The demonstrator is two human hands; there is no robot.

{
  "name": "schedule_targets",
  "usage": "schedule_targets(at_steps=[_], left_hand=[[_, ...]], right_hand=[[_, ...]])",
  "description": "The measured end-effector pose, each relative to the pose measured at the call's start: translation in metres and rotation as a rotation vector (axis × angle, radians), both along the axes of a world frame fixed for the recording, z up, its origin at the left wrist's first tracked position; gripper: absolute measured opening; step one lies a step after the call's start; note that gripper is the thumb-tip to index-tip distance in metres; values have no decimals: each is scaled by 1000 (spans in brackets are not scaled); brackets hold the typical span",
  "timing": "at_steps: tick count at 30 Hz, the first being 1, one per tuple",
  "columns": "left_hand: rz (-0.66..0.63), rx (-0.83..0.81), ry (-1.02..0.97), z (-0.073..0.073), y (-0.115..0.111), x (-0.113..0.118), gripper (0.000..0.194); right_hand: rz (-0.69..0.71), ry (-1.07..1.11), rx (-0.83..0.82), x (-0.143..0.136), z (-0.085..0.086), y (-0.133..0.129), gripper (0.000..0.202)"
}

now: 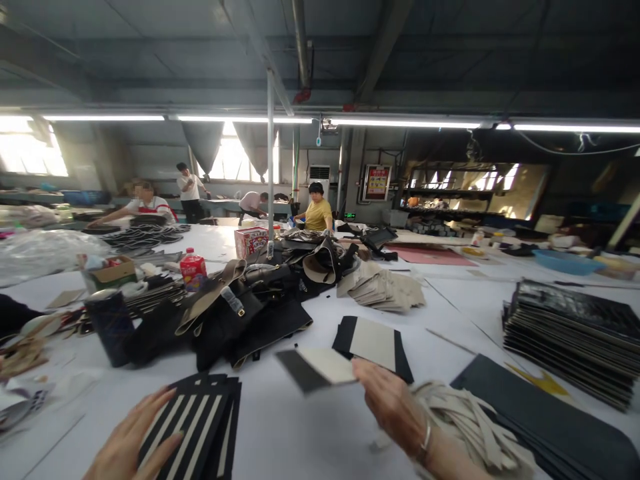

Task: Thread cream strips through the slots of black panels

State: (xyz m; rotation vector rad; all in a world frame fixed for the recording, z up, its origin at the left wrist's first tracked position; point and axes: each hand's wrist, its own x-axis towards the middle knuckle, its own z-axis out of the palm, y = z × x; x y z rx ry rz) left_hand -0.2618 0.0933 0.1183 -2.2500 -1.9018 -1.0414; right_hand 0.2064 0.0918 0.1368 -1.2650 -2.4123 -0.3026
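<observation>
One panel [320,367] in right hand [389,403].

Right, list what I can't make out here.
All in the head view:
Held panel: blurred; the right grip hides part of its right end.
Striped pieces: partly covered by the left grip; near ends cut off by the bottom edge.
Left wrist: cut off by the bottom edge.
Bottle: label too small and blurred to read.
Poster: print too small.
</observation>
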Motion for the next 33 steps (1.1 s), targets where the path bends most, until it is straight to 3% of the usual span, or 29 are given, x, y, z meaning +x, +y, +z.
schedule_targets(at_steps=[3,5,7,8,10,12,13,15,18,21,24,33], left_hand=[[-206,-29,225,27,-13,68,44],[-425,-39,351,24,-21,121,43],[-720,-29,458,-2,-25,167,47],[-809,-24,512,-19,-25,185,42],[-825,-57,570,-53,-22,210,32],[-841,-119,570,-72,-16,221,40],[-868,-163,556,-73,-12,223,49],[-928,-283,522,-63,-5,225,67],[-923,-469,484,-36,-2,232,69],[-848,-528,452,-23,-6,245,57],[-765,-541,450,-27,-12,259,47],[-683,-644,377,-40,-17,268,64]], right_hand=[[292,-92,-39,-24,-24,-36,32],[329,-121,-144,-32,-44,-50,25],[310,-56,-253,-35,-60,-55,20],[291,-1,-308,-35,-66,-55,19],[205,139,-403,-35,-71,-51,20],[30,278,-487,-35,-72,-45,23],[-71,330,-522,-35,-71,-41,23],[-242,379,-581,-36,-70,-30,24],[-385,346,-657,-39,-70,-12,27],[-442,325,-723,-39,-72,6,29],[-469,326,-791,-36,-74,17,25],[-453,272,-914,-34,-65,29,23]])
